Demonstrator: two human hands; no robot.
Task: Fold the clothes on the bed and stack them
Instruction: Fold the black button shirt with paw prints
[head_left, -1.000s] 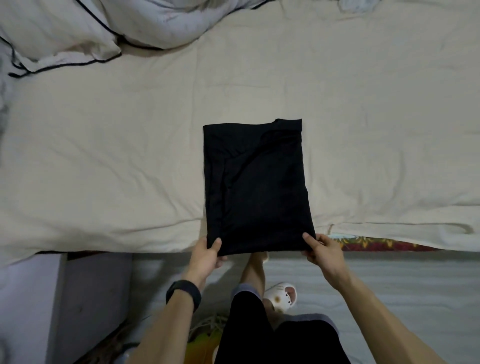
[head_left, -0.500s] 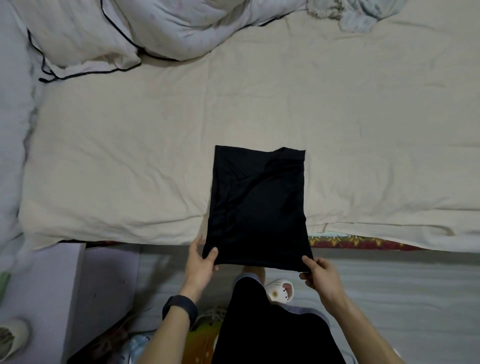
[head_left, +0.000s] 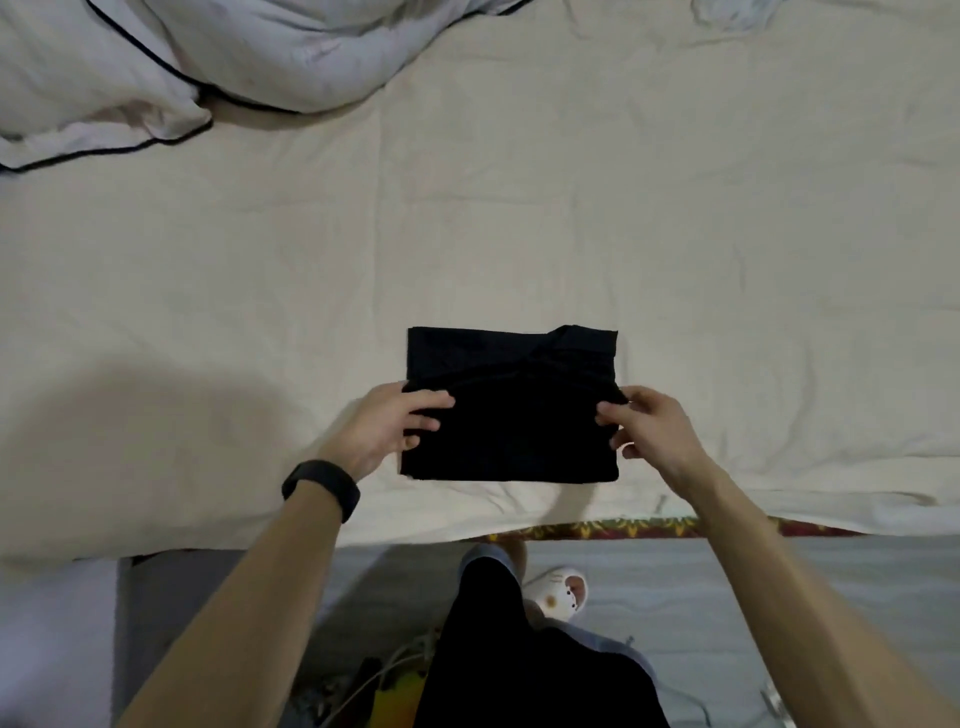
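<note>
A black garment (head_left: 511, 415) lies on the cream bed sheet (head_left: 519, 234) near the bed's front edge. Its near half is doubled over towards the far half, so it forms a short wide rectangle. My left hand (head_left: 387, 426) grips the folded-over edge at the left side, fingers curled on top of the cloth. My right hand (head_left: 649, 431) pinches the same edge at the right side. A dark band sits on my left wrist.
A rumpled white duvet with dark piping (head_left: 156, 78) is bunched at the bed's far left. Another crumpled cloth (head_left: 737, 13) shows at the top right edge. Below the bed edge are the floor, my legs and a white slipper (head_left: 558, 595).
Both hands lifted the garment's near edge from the bed's front edge and carried it away from me over the rest, halving its length.
</note>
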